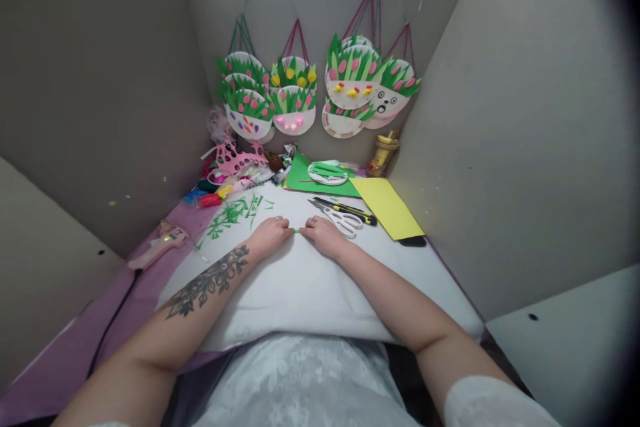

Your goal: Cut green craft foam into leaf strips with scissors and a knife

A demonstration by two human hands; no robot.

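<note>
The left hand [273, 235] and right hand [323, 235] were observed pinching opposite ends of a small green strip [298, 231] over the white sheet [300, 293], the paper plate [327, 179] standing at its one o'clock, the pink glue gun [159, 248] at nine.

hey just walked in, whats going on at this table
A person is doing papercraft: the left hand and right hand pinch a small green strip between them, over a white surface. Scissors and a cutter lie by the right hand, loose green scraps beyond the left. Farther back, a white plate holds more green strips. Decorated paper-plate pockets with green paper leaves hang on the back panel.
</note>
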